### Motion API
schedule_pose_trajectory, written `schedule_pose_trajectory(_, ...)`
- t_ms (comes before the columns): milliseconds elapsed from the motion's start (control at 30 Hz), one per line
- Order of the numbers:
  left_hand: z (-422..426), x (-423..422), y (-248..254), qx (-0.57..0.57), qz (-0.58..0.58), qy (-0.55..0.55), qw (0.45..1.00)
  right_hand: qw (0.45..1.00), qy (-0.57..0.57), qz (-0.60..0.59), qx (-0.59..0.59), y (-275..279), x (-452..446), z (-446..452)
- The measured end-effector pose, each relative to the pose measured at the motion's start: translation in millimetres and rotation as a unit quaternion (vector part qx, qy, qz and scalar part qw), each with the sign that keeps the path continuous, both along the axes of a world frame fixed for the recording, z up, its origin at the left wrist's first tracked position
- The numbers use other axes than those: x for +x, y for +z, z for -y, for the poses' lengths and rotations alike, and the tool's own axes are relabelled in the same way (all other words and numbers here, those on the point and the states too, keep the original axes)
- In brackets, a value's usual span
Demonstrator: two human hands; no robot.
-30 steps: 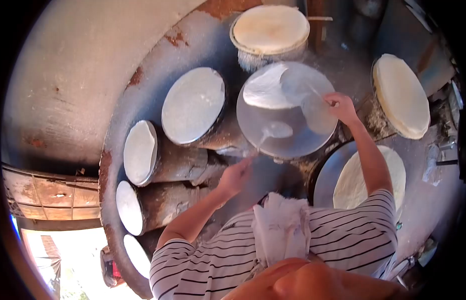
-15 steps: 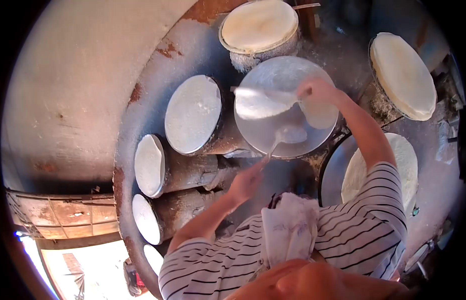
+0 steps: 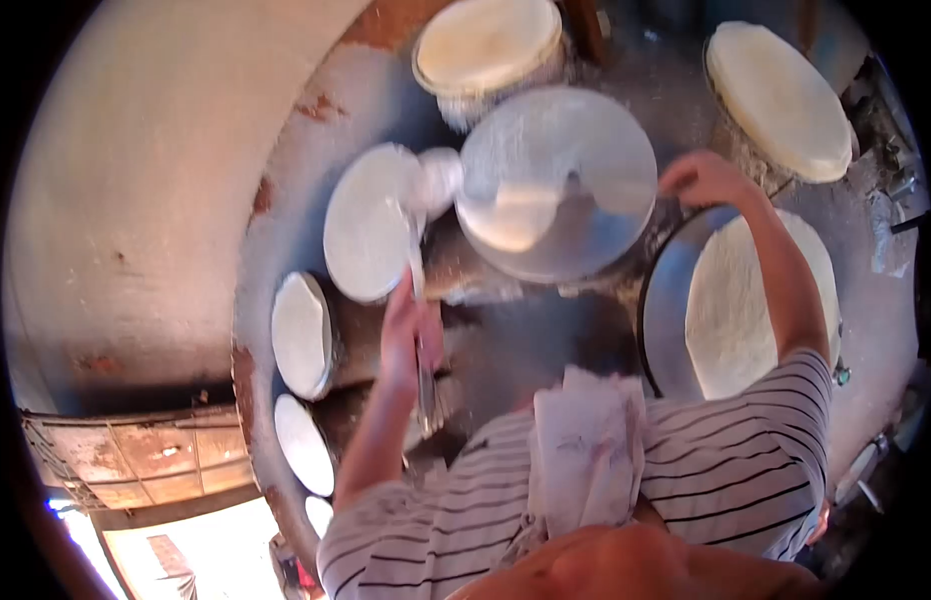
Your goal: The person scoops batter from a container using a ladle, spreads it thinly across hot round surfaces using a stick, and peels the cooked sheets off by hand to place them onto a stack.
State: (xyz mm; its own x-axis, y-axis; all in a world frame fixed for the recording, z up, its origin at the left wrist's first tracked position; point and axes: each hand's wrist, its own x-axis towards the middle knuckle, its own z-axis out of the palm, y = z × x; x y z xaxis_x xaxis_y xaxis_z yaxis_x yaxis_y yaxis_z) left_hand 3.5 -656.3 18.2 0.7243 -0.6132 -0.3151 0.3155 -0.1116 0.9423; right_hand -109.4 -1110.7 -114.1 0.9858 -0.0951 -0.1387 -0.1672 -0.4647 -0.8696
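My left hand (image 3: 411, 335) is wrapped around the handle of a long metal ladle (image 3: 418, 255). The ladle's pale, motion-blurred head is over the gap between a white-coated round pan (image 3: 369, 225) and the large round metal griddle (image 3: 596, 125). Two pale patches show on the griddle's shiny surface; I cannot tell whether they are batter or reflected light. Just off the griddle's right edge, my right hand (image 3: 711, 180) is open with loosely bent fingers, holding nothing that I can make out.
White-covered pans (image 3: 302, 335) curve down the left side. At the back stands a round stack of pale sheets (image 3: 489, 45); another stack (image 3: 781, 100) lies at the right. A large pale sheet (image 3: 741, 310) covers part of a dark-rimmed pan under my right arm.
My left hand has swung the ladle from the griddle's front to its left side. My right hand has moved right, off the griddle, and no longer holds the thin white sheet.
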Motion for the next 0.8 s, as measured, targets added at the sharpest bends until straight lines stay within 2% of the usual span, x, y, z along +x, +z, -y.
schedule_pose_trajectory(33,6.0,10.1,-12.2,-0.135,-0.091,0.037,0.986,0.995,-0.04,0.094,-0.016,-25.5,9.0,-12.3)
schedule_pose_trajectory(67,21.7,27.6,-26.3,-0.246,-0.213,0.031,0.945,0.976,-0.087,0.194,-0.039,-36.9,12.0,-21.0)
schedule_pose_trajectory(133,40.8,44.4,-43.2,-0.389,-0.365,-0.01,0.846,0.972,-0.008,0.194,-0.128,-21.4,2.8,-60.6)
schedule_pose_trajectory(167,41.1,48.3,-36.7,-0.421,-0.377,-0.035,0.824,0.963,0.025,0.2,-0.18,-9.8,-1.2,-76.3)
schedule_pose_trajectory(200,41.6,52.5,-30.3,-0.451,-0.389,-0.062,0.801,0.951,0.011,0.203,-0.233,-1.5,-22.6,-88.4)
schedule_pose_trajectory(267,1.4,30.8,-6.2,-0.473,-0.327,-0.073,0.815,0.931,-0.05,0.206,-0.296,5.5,-92.5,-125.0)
schedule_pose_trajectory(300,-24.1,33.6,5.1,-0.454,-0.245,-0.093,0.851,0.969,-0.106,0.114,-0.193,24.5,-124.2,-151.4)
schedule_pose_trajectory(333,-35.1,44.5,13.3,-0.447,-0.137,-0.119,0.876,0.964,-0.189,0.165,-0.089,20.1,-136.7,-185.6)
schedule_pose_trajectory(367,-53.1,51.2,20.2,-0.419,-0.037,-0.138,0.897,0.948,-0.271,0.149,0.072,16.6,-121.7,-232.3)
schedule_pose_trajectory(400,-68.6,56.5,17.8,-0.422,-0.009,-0.139,0.896,0.938,-0.241,0.038,0.246,32.9,-88.1,-276.8)
schedule_pose_trajectory(433,-69.8,62.0,16.7,-0.432,0.017,-0.139,0.891,0.881,-0.238,-0.012,0.409,35.4,-43.5,-314.5)
schedule_pose_trajectory(467,-71.2,67.2,15.7,-0.443,0.044,-0.138,0.885,0.827,-0.308,0.038,0.47,10.7,11.7,-358.1)
schedule_pose_trajectory(500,-73.5,58.6,20.4,-0.418,0.056,-0.091,0.902,0.81,-0.315,0.089,0.487,-18.5,63.8,-386.2)
schedule_pose_trajectory(533,-78.9,52.4,24.0,-0.395,0.078,-0.074,0.912,0.805,-0.278,0.167,0.496,-82.0,128.3,-397.2)
schedule_pose_trajectory(600,-104.1,50.5,27.3,-0.374,0.111,-0.075,0.918,0.738,-0.416,0.165,0.505,-92.6,202.2,-437.6)
schedule_pose_trajectory(633,-111.7,57.2,30.8,-0.363,0.13,-0.078,0.92,0.72,-0.458,0.15,0.499,-82.9,209.8,-449.7)
schedule_pose_trajectory(700,-145.3,58.8,32.0,-0.319,0.154,-0.055,0.934,0.681,-0.494,0.203,0.501,-89.9,199.7,-477.9)
schedule_pose_trajectory(733,-156.6,61.7,33.2,-0.33,0.139,-0.053,0.932,0.654,-0.523,0.2,0.508,-88.7,181.9,-491.3)
schedule_pose_trajectory(800,-171.7,68.4,40.3,-0.316,0.134,-0.066,0.937,0.639,-0.537,0.205,0.51,-77.5,138.8,-513.6)
